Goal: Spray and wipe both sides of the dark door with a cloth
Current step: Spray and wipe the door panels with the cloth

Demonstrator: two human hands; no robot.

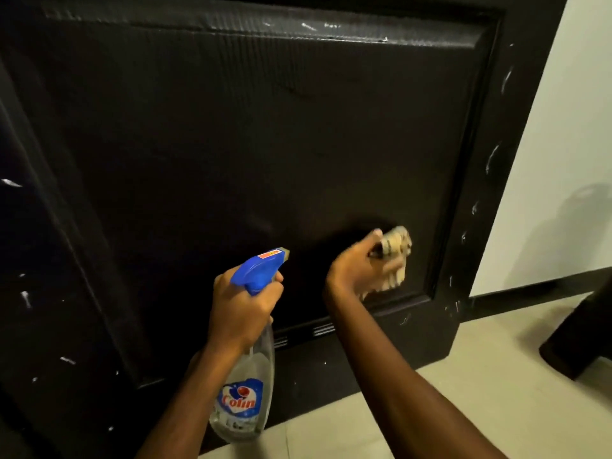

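The right hand (359, 265) is clamped on a bunched pale cloth (394, 256) and presses it against the recessed panel of the dark door (231, 144), down at about four o'clock on the panel, near its lower right corner. The left hand (245, 306) is wrapped around the neck of a spray bottle (246, 376), at roughly seven o'clock from the cloth, nozzle aimed at the door.

Pale streaks run along the frame edge at three o'clock and the top moulding at twelve — a wipe confined to the flat panel would likely miss them. The cloth is wadded small, so it may skip the groove. The nozzle points close to the wiping hand — a squeeze now could wet the fingers rather than the wood.
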